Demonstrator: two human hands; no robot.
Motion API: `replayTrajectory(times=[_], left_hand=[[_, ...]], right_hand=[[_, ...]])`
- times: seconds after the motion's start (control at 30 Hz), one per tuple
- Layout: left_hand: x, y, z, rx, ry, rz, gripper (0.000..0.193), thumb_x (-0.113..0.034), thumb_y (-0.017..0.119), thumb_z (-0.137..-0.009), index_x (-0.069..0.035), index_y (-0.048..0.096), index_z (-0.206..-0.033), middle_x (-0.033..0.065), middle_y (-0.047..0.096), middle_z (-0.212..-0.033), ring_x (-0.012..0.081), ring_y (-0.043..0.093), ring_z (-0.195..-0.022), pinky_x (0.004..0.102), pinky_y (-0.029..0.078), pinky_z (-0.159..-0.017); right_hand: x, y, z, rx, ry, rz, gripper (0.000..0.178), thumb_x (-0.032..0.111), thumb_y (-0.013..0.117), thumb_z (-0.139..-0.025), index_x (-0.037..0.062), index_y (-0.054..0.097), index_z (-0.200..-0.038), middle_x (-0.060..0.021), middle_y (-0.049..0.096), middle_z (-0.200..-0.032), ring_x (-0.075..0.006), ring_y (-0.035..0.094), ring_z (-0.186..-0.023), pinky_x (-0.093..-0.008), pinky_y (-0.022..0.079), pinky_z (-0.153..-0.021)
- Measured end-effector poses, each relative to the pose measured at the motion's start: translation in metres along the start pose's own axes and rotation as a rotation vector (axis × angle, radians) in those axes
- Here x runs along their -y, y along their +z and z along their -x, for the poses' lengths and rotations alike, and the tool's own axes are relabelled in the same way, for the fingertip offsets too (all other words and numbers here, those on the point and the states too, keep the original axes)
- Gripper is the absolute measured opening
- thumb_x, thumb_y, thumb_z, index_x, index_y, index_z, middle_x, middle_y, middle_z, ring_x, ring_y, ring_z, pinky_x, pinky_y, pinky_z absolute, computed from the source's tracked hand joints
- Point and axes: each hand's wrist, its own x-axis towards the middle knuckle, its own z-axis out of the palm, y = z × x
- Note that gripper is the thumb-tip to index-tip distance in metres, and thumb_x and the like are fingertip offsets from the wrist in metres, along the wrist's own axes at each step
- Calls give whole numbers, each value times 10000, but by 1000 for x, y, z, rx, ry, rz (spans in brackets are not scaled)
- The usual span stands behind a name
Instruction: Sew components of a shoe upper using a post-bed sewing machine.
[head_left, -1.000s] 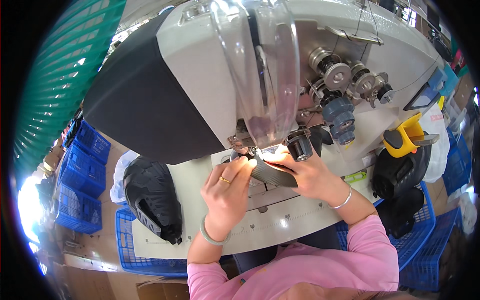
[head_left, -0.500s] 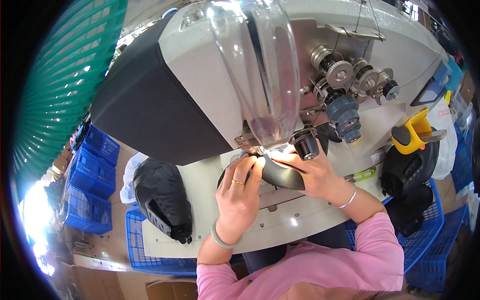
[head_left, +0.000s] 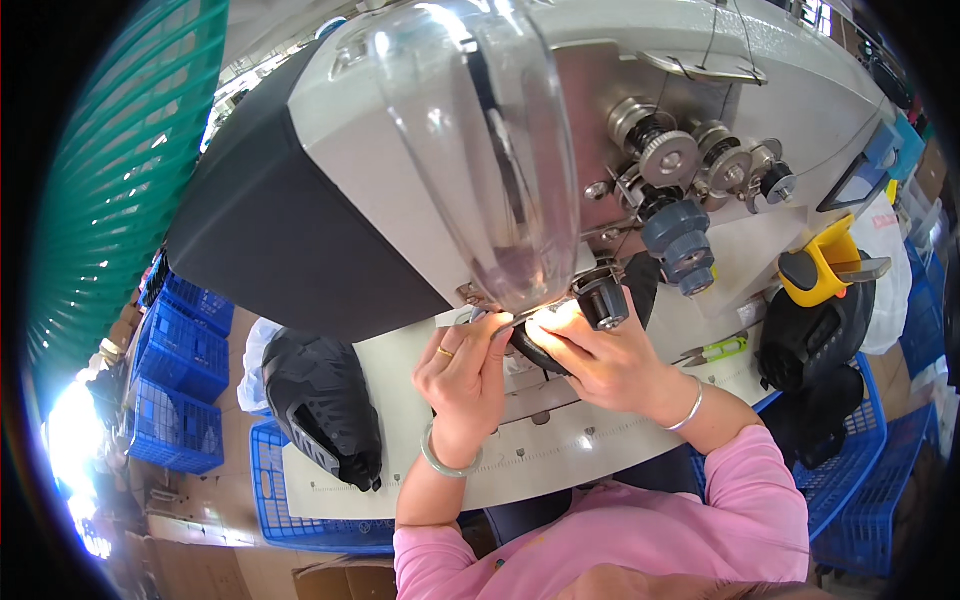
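Both my hands work at the needle area of a large white sewing machine (head_left: 370,170). A black shoe upper (head_left: 537,352) is between them, partly under the machine's head. My left hand (head_left: 465,372) pinches its edge between thumb and forefinger, close to the needle area. On the other side, my right hand (head_left: 608,358) grips the upper, its fingertips near the bright lamp spot. The needle itself is hidden behind the clear plastic guard (head_left: 490,150) and my fingers.
Another black upper (head_left: 325,405) lies left on the white table (head_left: 500,455). Right are green thread snips (head_left: 718,350), more black uppers (head_left: 815,335) and a yellow tool holder (head_left: 828,265). Blue baskets (head_left: 180,425) stand left; a green slatted guard (head_left: 130,170) is at the upper left.
The upper has turned between my hands, so its textured grey side no longer shows. My left hand has shifted slightly left, and my right fingers have moved closer to the needle area.
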Motion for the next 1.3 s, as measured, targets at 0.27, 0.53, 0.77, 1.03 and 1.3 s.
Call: replayTrajectory(times=[0.27, 0.53, 0.77, 1.03, 1.3], left_hand=[[-15, -1, 3, 12, 208, -191, 325, 13, 707, -635, -34, 710, -957, 83, 651, -998, 275, 612, -862, 375, 472, -726], [-12, -15, -3, 179, 177, -156, 424, 45, 702, -593, -60, 704, -1003, 64, 627, -1043, 276, 588, -906, 419, 451, -825], [-15, -20, -12, 227, 199, -163, 365, 10, 721, -629, -15, 686, -992, 66, 599, -1033, 268, 598, -886, 403, 513, -792], [-11, -17, -13, 173, 287, -152, 313, 30, 699, -668, -11, 685, -977, 85, 642, -953, 262, 659, -811, 359, 541, -620], [-8, -3, -14, 38, -13, 39, 199, 5, 715, -724, -17, 693, -921, 84, 688, -840, 265, 639, -694, 333, 509, -615]], right_hand=[[6, -4, -2, -44, 56, -58, 292, 94, 687, -622, 83, 673, -914, -32, 528, -956, -257, 478, -932, -463, 361, -823], [16, -3, -3, -21, 174, -159, 333, 89, 714, -590, 72, 676, -921, -50, 534, -976, -288, 485, -981, -434, 371, -795], [19, 3, 0, -45, 180, -144, 336, 81, 718, -580, 71, 681, -914, -48, 564, -1055, -287, 489, -1016, -453, 384, -824], [25, 10, 1, -94, 266, -158, 331, 84, 716, -580, 70, 680, -909, -40, 575, -1105, -271, 496, -965, -443, 371, -818], [20, 18, 1, -132, 314, -307, 377, 89, 731, -627, 57, 712, -1002, 37, 606, -1024, -238, 489, -874, -420, 349, -821]])
